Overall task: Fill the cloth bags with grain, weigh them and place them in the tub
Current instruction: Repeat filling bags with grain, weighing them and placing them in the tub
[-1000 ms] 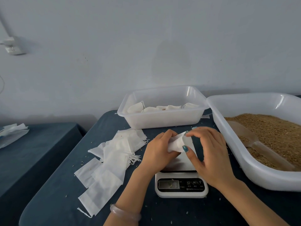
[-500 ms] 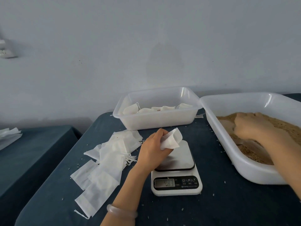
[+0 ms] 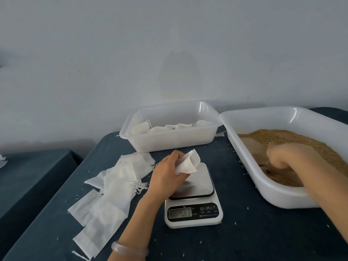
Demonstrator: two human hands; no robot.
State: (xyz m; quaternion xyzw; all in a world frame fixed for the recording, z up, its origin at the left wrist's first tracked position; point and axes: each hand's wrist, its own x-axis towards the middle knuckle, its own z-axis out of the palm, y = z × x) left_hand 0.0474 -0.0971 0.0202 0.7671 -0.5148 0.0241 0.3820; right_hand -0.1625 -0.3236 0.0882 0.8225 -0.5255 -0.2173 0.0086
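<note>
Right hand (image 3: 293, 157) lower in grain tub (image 3: 273, 194); speckled blue tablecloth (image 3: 263, 238), pale wall (image 3: 169, 53).

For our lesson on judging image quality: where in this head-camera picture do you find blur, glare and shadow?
Head view: the right hand in the grain tub is smeared by motion blur; the left hand and its cloth bag look sharp; glare streaks mark the small tub at its far corner; a soft shadow lies on the scale, whose digits are too blurry to read.
</note>
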